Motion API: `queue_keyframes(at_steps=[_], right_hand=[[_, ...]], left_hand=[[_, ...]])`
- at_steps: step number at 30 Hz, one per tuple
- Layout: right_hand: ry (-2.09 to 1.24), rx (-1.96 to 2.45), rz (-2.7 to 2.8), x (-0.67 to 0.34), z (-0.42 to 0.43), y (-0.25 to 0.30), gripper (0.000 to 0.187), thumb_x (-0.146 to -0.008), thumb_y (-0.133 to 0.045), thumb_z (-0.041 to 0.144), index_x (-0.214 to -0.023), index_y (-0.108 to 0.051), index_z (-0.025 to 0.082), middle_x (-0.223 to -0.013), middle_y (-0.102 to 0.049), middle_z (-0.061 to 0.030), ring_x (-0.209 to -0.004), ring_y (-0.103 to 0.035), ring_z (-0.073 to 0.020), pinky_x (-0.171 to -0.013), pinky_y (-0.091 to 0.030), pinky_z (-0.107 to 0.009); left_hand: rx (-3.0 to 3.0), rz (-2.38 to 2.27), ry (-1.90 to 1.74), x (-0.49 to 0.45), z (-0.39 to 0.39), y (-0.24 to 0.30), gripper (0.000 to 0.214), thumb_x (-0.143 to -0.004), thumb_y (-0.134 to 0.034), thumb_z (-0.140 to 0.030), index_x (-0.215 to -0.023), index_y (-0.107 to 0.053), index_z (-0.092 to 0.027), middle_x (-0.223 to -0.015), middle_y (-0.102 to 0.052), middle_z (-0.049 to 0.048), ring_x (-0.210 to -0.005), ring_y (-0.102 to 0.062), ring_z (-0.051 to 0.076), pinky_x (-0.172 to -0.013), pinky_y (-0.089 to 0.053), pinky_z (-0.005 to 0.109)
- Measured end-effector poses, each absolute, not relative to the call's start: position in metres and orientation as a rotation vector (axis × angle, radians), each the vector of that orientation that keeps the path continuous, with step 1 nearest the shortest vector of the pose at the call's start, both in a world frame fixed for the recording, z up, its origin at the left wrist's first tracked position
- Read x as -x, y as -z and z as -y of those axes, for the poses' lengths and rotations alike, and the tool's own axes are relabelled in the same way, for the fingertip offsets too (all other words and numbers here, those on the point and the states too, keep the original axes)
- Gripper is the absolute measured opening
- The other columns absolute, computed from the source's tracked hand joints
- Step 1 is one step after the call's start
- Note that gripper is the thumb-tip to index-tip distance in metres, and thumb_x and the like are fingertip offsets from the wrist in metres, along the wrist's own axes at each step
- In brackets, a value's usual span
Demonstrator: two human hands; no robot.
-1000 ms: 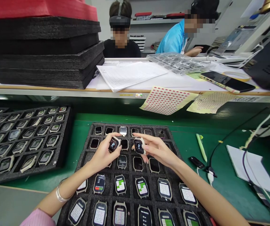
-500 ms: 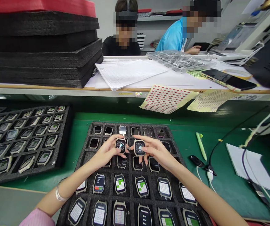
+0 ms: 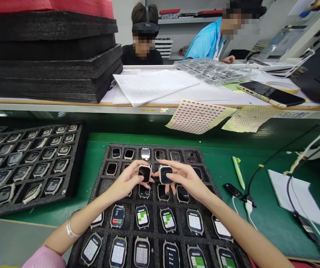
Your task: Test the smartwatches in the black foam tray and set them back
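Note:
My left hand [image 3: 130, 178] pinches a smartwatch body [image 3: 144, 174] without a strap, its screen dark. Close beside it, my right hand [image 3: 183, 176] grips a second smartwatch body [image 3: 165, 175], also dark-screened, with the thumb resting on its face. Both are held just above a black foam tray [image 3: 155, 204] whose compartments hold many more strapless watches. In the nearer rows, a watch [image 3: 142, 216] shows a green and white grid, and another watch [image 3: 117, 216] shows lines of text. The fingertips behind the two held watches are partly hidden.
A second foam tray of watches [image 3: 69, 178] lies at the left. Stacked black foam trays [image 3: 48, 56], papers [image 3: 154, 85] and a phone [image 3: 271, 93] sit on the raised shelf. A green pen [image 3: 238, 173] and cables [image 3: 249, 206] lie at right. Two people are beyond the shelf.
Both held watches' screens have gone from a lit clock face to dark. My hands have hardly moved. Across the shelf, one person's head has shifted slightly left.

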State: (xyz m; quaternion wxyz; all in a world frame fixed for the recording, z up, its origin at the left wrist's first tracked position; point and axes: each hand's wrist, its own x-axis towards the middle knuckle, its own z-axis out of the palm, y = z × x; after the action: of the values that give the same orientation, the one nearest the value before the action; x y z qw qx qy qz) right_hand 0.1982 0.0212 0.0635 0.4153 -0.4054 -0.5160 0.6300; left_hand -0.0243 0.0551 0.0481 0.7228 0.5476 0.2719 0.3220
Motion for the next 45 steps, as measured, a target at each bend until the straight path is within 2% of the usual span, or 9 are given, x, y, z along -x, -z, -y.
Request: queue_keyframes(at_steps=[4, 8, 11, 15, 18, 21, 25, 34, 45], right_hand=[[-1.521, 1.043, 1.356, -0.198, -0.019, -0.063, 0.05, -0.085, -0.064, 0.028, -0.131, -0.049, 0.017, -0.102, -0.068, -0.0117, -0.055, -0.065, -0.0134, -0.043, -0.05, -0.021], [-1.562, 0.943, 1.398, -0.198, -0.018, -0.065, 0.058, -0.087, -0.062, 0.028, -0.139, -0.038, 0.02, -0.109, -0.065, -0.0122, -0.071, -0.067, -0.0166, -0.052, -0.054, -0.025], [-1.584, 0.896, 1.386, -0.197, -0.02, -0.063, 0.052, -0.088, -0.061, 0.028, -0.136, -0.043, 0.019, -0.109, -0.064, -0.0115, -0.075, -0.067, -0.0176, -0.055, -0.055, -0.027], [-1.603, 0.911, 1.391, -0.198, -0.023, -0.057, 0.041, -0.083, -0.068, 0.026, -0.121, -0.058, 0.015, -0.079, -0.066, -0.0043, -0.061, -0.065, -0.0145, -0.054, -0.053, -0.026], [-1.626, 0.907, 1.39, -0.2, -0.023, -0.055, 0.044, -0.082, -0.069, 0.026, -0.123, -0.057, 0.014, -0.072, -0.066, -0.003, -0.06, -0.066, -0.0153, -0.056, -0.053, -0.027], [-1.632, 0.883, 1.375, -0.2, -0.022, -0.057, 0.047, -0.083, -0.067, 0.026, -0.126, -0.054, 0.012, -0.065, -0.066, -0.0019, -0.057, -0.065, -0.0156, -0.053, -0.051, -0.026], [-1.635, 0.854, 1.33, -0.199, -0.022, -0.057, 0.046, -0.082, -0.068, 0.026, -0.125, -0.055, 0.012, -0.067, -0.067, -0.0024, -0.054, -0.065, -0.0152, -0.048, -0.049, -0.024], [-1.65, 0.883, 1.344, -0.2, -0.022, -0.057, 0.046, -0.081, -0.07, 0.027, -0.121, -0.057, 0.011, -0.062, -0.068, -0.0027, -0.055, -0.066, -0.0168, -0.055, -0.052, -0.028], [-1.664, 0.872, 1.395, -0.204, -0.024, -0.054, 0.041, -0.083, -0.068, 0.022, -0.121, -0.057, 0.012, -0.062, -0.068, -0.0032, -0.054, -0.066, -0.0167, -0.054, -0.052, -0.027]], left_hand=[[-1.232, -0.605, -0.704, 0.023, -0.055, -0.047, 0.033, -0.082, -0.053, -0.022, -0.114, -0.047, -0.021, -0.097, -0.058, 0.0059, -0.09, -0.063, 0.021, -0.075, -0.055, 0.037], [-1.394, -0.724, -0.742, 0.023, -0.055, -0.046, 0.04, -0.078, -0.06, -0.022, -0.115, -0.046, -0.021, -0.092, -0.055, 0.0029, -0.076, -0.06, 0.016, -0.061, -0.05, 0.027], [-1.601, -0.854, -0.792, 0.024, -0.055, -0.046, 0.033, -0.077, -0.06, -0.019, -0.109, -0.05, -0.02, -0.094, -0.055, 0.0021, -0.077, -0.054, 0.015, -0.067, -0.046, 0.027], [-1.728, -0.898, -0.749, 0.025, -0.054, -0.047, 0.026, -0.078, -0.054, -0.014, -0.103, -0.052, -0.019, -0.086, -0.054, 0.0, -0.075, -0.051, 0.015, -0.07, -0.042, 0.027], [-1.735, -0.901, -0.733, 0.025, -0.053, -0.047, 0.029, -0.08, -0.054, -0.019, -0.108, -0.051, -0.02, -0.084, -0.055, -0.0001, -0.073, -0.051, 0.016, -0.068, -0.042, 0.026], [-1.733, -0.892, -0.742, 0.025, -0.051, -0.047, 0.035, -0.081, -0.056, -0.023, -0.116, -0.048, -0.021, -0.093, -0.058, 0.0019, -0.079, -0.054, 0.017, -0.072, -0.043, 0.027], [-1.752, -0.886, -0.77, 0.024, -0.051, -0.046, 0.037, -0.081, -0.056, -0.02, -0.118, -0.048, -0.021, -0.102, -0.059, 0.0039, -0.083, -0.055, 0.017, -0.076, -0.043, 0.027], [-1.887, -0.922, -0.763, 0.027, -0.052, -0.05, 0.032, -0.078, -0.052, -0.014, -0.11, -0.051, -0.02, -0.104, -0.06, 0.0039, -0.097, -0.056, 0.021, -0.089, -0.04, 0.032], [-1.883, -0.939, -0.797, 0.028, -0.052, -0.051, 0.027, -0.077, -0.051, -0.013, -0.103, -0.049, -0.02, -0.09, -0.056, 0.0008, -0.082, -0.053, 0.016, -0.077, -0.041, 0.027]])
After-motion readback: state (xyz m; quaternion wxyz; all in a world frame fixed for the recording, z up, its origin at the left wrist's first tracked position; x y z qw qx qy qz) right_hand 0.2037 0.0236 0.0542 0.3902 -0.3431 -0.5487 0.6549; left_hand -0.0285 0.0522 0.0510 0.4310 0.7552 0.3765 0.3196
